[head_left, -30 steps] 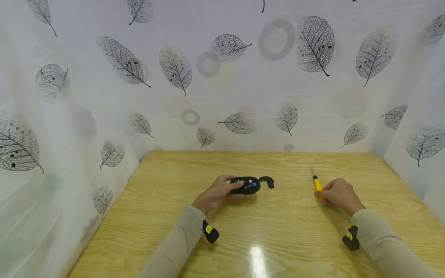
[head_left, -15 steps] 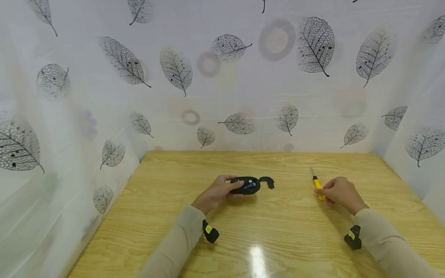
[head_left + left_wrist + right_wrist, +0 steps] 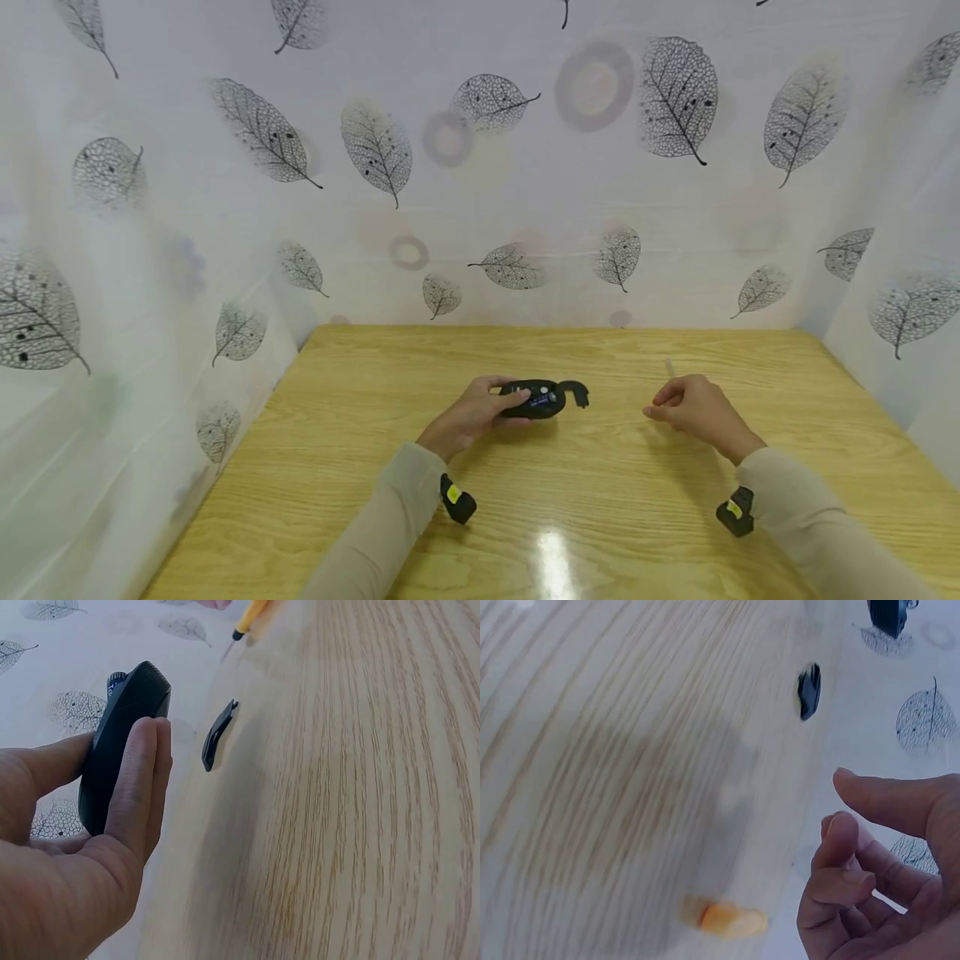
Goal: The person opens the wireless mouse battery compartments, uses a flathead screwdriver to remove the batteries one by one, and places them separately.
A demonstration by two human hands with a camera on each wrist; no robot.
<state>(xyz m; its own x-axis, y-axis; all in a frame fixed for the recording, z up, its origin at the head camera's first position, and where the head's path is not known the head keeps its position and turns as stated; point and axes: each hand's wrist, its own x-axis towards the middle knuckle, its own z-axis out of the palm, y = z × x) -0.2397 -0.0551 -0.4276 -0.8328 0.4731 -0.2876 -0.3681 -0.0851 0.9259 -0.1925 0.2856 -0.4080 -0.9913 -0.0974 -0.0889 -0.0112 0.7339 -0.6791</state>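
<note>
My left hand (image 3: 504, 398) grips a black computer mouse (image 3: 531, 399) on the wooden table (image 3: 600, 517); in the left wrist view the fingers (image 3: 139, 780) curl round the mouse's (image 3: 124, 727) side. A small black cover piece (image 3: 575, 390) lies just right of it, also seen as a black cover (image 3: 218, 735) on the wood. My right hand (image 3: 663, 402) hovers right of centre with loosely curled fingers (image 3: 840, 847) and holds nothing. The yellow screwdriver (image 3: 731, 921) lies on the table beneath it; only its metal tip (image 3: 669, 367) shows in the head view.
Leaf-patterned white sheeting (image 3: 480, 167) walls the table on the back, left and right. A bright glare spot (image 3: 553, 558) sits on the near wood. Black wrist cameras (image 3: 456, 502) hang under both sleeves.
My right hand has let go of the yellow screwdriver and moved left, toward the mouse, now covering the handle in the head view. The left hand and mouse stayed put.
</note>
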